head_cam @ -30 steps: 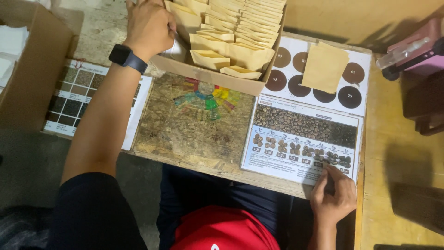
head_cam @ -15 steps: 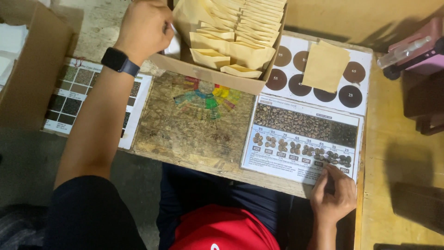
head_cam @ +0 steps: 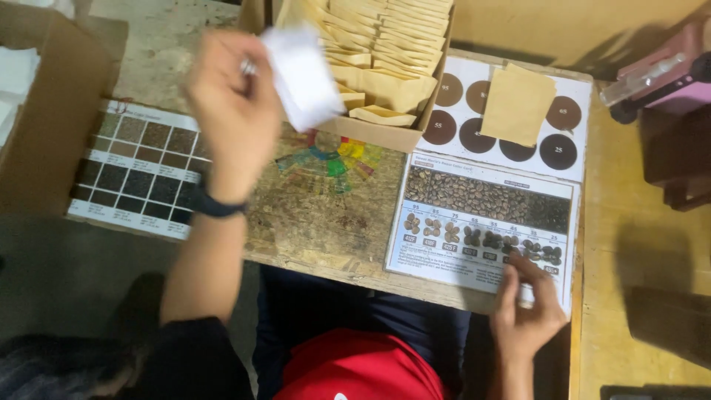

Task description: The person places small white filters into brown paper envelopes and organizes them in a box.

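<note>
My left hand (head_cam: 233, 111) is raised over the board and grips a small white packet (head_cam: 302, 74), blurred by motion. It hovers just in front of an open cardboard box (head_cam: 385, 133) filled with rows of tan paper envelopes (head_cam: 385, 37). My right hand (head_cam: 526, 307) rests on the lower edge of a printed chart of coffee beans (head_cam: 485, 218), fingertips touching the paper. A loose tan envelope (head_cam: 518, 104) lies on a chart of brown circles (head_cam: 563, 130) behind it.
A chipboard work surface (head_cam: 326, 222) carries a few coloured translucent chips (head_cam: 333, 159). A swatch chart of dark squares (head_cam: 137, 170) lies at left beside a large cardboard box (head_cam: 44, 126). A pink device (head_cam: 666, 67) sits at far right on a yellow table (head_cam: 629, 237).
My left hand has drawn back out of the envelope box toward me, lifting a white packet with it. The right hand has stayed on the bean chart.
</note>
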